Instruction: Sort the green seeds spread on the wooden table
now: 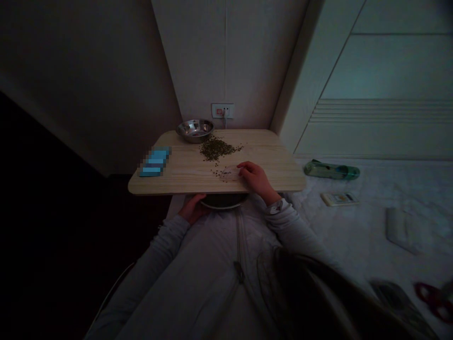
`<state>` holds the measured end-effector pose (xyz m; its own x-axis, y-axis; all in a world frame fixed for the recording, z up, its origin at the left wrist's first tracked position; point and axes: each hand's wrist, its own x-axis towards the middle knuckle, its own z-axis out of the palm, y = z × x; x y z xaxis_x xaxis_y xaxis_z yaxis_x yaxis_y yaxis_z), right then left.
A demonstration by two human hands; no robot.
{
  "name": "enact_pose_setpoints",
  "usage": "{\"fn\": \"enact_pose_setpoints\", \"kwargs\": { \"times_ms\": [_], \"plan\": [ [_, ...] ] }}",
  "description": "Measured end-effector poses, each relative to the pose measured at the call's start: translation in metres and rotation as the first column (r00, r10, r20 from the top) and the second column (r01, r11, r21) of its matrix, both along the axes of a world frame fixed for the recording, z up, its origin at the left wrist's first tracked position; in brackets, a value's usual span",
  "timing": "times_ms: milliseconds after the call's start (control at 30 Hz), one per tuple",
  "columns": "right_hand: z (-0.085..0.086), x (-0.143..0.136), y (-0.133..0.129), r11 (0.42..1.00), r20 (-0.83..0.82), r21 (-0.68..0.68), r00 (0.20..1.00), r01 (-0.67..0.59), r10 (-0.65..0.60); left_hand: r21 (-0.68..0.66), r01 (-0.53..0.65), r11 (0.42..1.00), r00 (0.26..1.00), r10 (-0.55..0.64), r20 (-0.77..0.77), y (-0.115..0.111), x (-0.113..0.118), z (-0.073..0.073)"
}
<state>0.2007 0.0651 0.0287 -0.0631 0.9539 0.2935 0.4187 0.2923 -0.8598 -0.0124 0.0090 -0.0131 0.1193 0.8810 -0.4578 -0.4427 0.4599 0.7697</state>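
A loose pile of small green beans [216,148] lies on the light wooden table [272,156], with a few strays nearer the front edge. My right hand [254,177] is closed on a small clear plastic piece [229,174], held low over the tabletop among the stray beans. Just below the front edge, my left hand [194,208] grips the left side of a dark bowl with a pale rim [224,207]. The table hides the far part of this bowl and some of my left fingers.
A steel bowl [195,131] stands at the back left of the table, and a lit, blurred-out screen [155,162] lies at its left. To the right, a green bottle [331,170], a small pack [339,199] and red-handled scissors [433,300] rest on white bedding.
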Motion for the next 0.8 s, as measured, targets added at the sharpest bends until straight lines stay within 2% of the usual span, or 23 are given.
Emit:
{"fn": "enact_pose_setpoints", "kwargs": {
  "times_ms": [800],
  "plan": [
    [-0.0038, 0.0010, 0.0030, 1.000, -0.016, 0.018, 1.000, -0.016, 0.016, 0.001, 0.013, 1.000, 1.000, -0.013, 0.016, 0.0009, 0.0000, -0.0003]
  ]
}}
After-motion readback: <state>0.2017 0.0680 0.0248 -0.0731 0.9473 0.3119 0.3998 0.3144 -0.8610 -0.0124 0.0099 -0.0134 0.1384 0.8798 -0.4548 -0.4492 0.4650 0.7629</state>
